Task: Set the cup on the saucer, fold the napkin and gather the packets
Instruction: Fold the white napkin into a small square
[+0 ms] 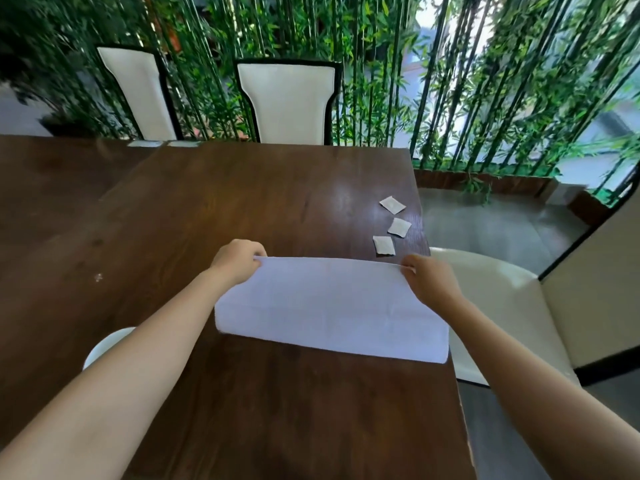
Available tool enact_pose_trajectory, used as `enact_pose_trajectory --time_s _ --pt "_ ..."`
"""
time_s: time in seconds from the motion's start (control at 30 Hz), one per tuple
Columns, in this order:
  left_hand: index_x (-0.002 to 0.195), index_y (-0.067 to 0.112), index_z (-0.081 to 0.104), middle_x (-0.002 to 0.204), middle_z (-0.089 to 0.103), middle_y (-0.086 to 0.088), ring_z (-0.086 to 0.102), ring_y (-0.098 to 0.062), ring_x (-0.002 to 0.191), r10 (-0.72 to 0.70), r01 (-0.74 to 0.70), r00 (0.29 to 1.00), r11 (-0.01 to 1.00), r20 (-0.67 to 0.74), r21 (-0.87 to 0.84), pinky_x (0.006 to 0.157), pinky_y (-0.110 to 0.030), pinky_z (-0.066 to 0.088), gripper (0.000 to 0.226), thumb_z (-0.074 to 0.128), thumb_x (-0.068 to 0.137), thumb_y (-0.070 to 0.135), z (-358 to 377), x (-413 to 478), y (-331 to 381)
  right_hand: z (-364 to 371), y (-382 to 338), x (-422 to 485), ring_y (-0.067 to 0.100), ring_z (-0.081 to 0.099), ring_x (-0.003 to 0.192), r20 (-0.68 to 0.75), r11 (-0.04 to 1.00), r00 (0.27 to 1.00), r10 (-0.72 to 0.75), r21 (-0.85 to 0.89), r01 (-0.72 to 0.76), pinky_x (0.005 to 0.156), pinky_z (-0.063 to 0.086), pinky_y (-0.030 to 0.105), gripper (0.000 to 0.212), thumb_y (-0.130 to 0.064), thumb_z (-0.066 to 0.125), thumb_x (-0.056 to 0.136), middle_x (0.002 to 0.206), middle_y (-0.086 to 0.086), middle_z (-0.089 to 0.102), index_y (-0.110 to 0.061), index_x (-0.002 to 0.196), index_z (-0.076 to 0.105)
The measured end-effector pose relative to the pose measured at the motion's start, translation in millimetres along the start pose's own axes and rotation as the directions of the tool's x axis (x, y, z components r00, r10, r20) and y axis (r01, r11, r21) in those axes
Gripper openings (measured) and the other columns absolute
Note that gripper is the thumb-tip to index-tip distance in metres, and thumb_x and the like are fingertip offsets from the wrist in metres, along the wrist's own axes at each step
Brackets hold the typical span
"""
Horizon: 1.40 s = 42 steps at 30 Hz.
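Note:
A white napkin (329, 306) lies folded over on the dark wooden table (242, 202), its far edge lifted a little. My left hand (235, 261) pinches the far left corner and my right hand (429, 282) pinches the far right corner. Three small grey packets lie apart near the table's right edge: one (392, 204) farthest, one (399, 227) in the middle, one (384, 245) just beyond the napkin. A white rounded rim, either cup or saucer (104, 344), peeks out from under my left forearm; I cannot tell which.
Two white chairs with black frames (289, 102) (138, 95) stand at the table's far side. A cream chair (502, 306) sits at the right, close to the napkin's end. Bamboo plants (450, 81) fill the background. The table's right edge (424, 220) runs beside the packets.

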State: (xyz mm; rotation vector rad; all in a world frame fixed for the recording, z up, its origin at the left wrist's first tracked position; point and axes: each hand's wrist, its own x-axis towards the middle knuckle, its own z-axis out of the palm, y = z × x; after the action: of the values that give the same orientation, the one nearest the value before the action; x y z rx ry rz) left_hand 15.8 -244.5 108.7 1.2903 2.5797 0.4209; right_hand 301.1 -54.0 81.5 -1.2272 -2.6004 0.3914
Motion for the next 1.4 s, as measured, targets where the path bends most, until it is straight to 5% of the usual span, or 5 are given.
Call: enact_pose_trajectory --time_s 0.53,0.8,1.03,1.23,1.4 --pt "0.104 0.021 0.064 0.111 0.061 -0.003 0.053 -0.024 0.105 0.046 -0.066 0.985 0.991 0.167 0.115 0.088 -0.036 0.035 0.03 0.039 0.091 0.011 105.4 124.0 -38.9 96.2 33.0 55.5 0.03 0.052 0.103 0.086 0.955 0.977 0.194 -0.247 -0.167 0.087 0.037 0.04 0.022 -0.016 0.038 0.093 0.103 0.008 0.064 -0.012 0.102 0.058" --pt "0.107 0.018 0.061 0.11 0.055 -0.004 0.049 -0.024 0.103 0.112 -0.125 0.989 0.983 0.099 0.131 0.084 -0.036 0.037 0.023 0.05 0.088 0.013 115.2 131.6 -54.2 111.4 44.5 61.8 0.03 0.044 0.11 0.088 0.943 0.98 0.18 -0.3 -0.146 0.098 0.03 0.044 0.022 -0.018 0.05 0.089 0.112 0.007 0.054 -0.015 0.11 0.056" --pt "0.089 0.022 0.055 0.085 0.048 0.004 0.046 -0.021 0.095 0.161 -0.183 0.963 0.979 0.215 0.086 0.08 -0.033 0.031 0.005 0.053 0.087 0.019 108.3 143.9 -60.2 110.7 43.5 72.6 0.029 0.042 0.11 0.092 0.948 0.973 0.214 -0.26 -0.184 0.092 0.033 0.041 0.019 -0.015 0.05 0.09 0.111 0.006 0.053 -0.016 0.108 0.054" --pt "0.083 0.024 0.054 0.095 0.049 0.003 0.041 -0.018 0.099 0.175 -0.22 0.925 0.97 0.337 0.1 0.084 -0.036 0.033 0.009 0.057 0.088 0.031 103.0 149.2 -66.7 105.9 45.9 83.5 0.031 0.044 0.108 0.189 0.945 0.961 0.199 -0.297 -0.138 0.089 0.037 0.041 0.015 -0.014 0.047 0.09 0.109 0.008 0.053 -0.01 0.104 0.053" --pt "0.084 0.024 0.05 0.083 0.055 0.001 0.051 -0.022 0.086 0.147 -0.145 0.924 0.989 0.353 -0.031 0.078 -0.036 0.04 0.008 0.054 0.09 0.024 93.3 147.0 -65.1 95.0 51.7 92.7 0.03 0.048 0.107 0.256 0.976 0.95 0.176 -0.173 -0.134 0.09 0.035 0.041 0.016 -0.022 0.048 0.09 0.109 0.007 0.061 -0.013 0.102 0.052"
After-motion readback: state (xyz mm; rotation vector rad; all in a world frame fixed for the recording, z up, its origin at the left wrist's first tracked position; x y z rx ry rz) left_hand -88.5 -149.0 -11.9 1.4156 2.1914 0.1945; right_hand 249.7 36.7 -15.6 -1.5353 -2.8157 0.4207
